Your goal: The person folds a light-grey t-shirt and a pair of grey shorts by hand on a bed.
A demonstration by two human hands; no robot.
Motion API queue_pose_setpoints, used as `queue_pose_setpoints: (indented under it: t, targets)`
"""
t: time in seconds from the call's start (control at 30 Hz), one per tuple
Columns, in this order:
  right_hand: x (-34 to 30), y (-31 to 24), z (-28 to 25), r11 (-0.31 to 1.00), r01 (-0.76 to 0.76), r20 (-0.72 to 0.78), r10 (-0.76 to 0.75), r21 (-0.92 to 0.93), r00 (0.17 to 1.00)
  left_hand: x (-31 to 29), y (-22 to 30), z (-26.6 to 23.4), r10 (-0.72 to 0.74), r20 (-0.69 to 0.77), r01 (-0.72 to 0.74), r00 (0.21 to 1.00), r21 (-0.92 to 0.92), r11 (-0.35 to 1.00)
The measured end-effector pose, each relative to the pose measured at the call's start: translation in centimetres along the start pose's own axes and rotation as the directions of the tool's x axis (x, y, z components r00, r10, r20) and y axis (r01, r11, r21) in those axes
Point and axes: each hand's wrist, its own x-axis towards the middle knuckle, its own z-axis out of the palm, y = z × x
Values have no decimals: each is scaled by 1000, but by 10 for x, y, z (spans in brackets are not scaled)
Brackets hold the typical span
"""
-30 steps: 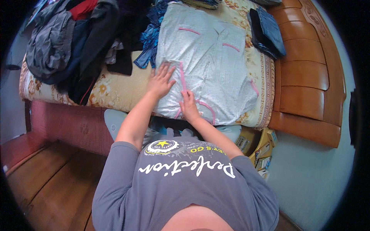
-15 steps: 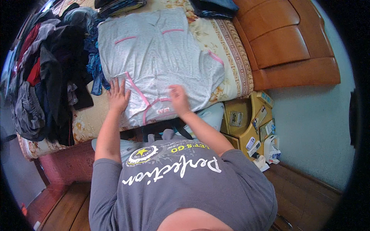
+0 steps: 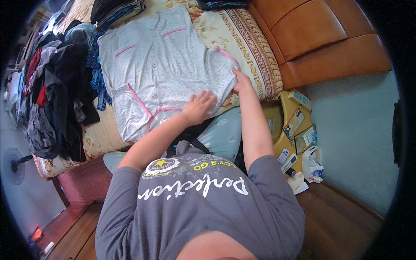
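A pale pajama top point(image 3: 151, 65) with a fine pattern and pink trim lies spread on the bed, its neckline toward me. My left hand point(image 3: 200, 106) rests flat on the cloth near the shoulder, fingers stretched out. At the right side, my right hand point(image 3: 241, 80) is closed on the edge of the sleeve, just below its pink cuff point(image 3: 225, 55). The thumb shows on top; the other fingers are partly hidden under the fabric.
A heap of dark clothes point(image 3: 65, 86) lies on the left of the bed. Folded clothes point(image 3: 117, 13) are stacked at the far edge. A brown headboard point(image 3: 320, 39) and a yellow bedside shelf point(image 3: 284, 115) with small items stand on the right. A fan point(image 3: 14, 164) is at the left.
My left hand has moved right, from the left sleeve to the shoulder area. The right hand went from the collar to the right sleeve and took hold of its edge.
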Motion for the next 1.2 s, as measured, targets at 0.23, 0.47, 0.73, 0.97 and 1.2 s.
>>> queue_pose_setpoints:
  t: [0.23,0.47,0.73,0.97,1.2]
  targets:
    - [-30,-7,-26,880,467,-83,-461,86,884,38,5,0,-52,240,91,969,-154,984]
    - [-13,7,-62,739,616,-84,-656,-272,750,135,-68,-26,-320,14,318,947,-159,935]
    - [-39,6,-48,877,434,-133,-464,-204,876,219,-84,-41,-219,130,226,967,-47,973]
    - [-60,4,-54,656,575,-96,-695,-489,712,258,-72,-94,57,307,9,950,-209,978]
    - [-143,37,28,-258,661,559,-775,-705,294,178,-87,-109,160,112,-114,981,-340,933]
